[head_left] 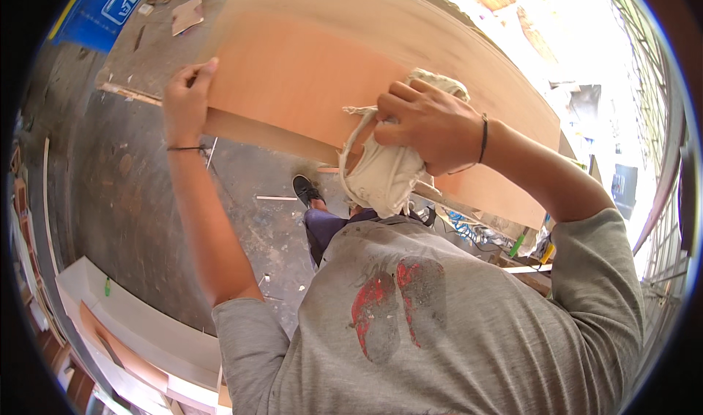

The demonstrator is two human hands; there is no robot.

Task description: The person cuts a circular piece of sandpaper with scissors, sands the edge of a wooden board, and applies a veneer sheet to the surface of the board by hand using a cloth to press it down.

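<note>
A long, flat wooden panel (293, 71) with a smooth orange-brown face lies across the workbench in front of me. At its near left corner my left hand (187, 100) is closed on the edge, thumb toward the top. My right hand (432, 126) grips a bunched cream cloth rag (392, 173) against the panel's face, right of the middle. One part of the rag bulges out beyond my knuckles. The rest hangs over the near edge toward my shirt, with a frayed strip looping to the left.
The workbench (150, 60) carries a sanding-paper-like square (187, 16) at the far left. Behind it stands a blue bin (95, 10). A white box-like cabinet piece (146, 323) lies at lower left. Blue tubing (463, 228) and a green-handled tool (518, 243) sit below the panel's right end.
</note>
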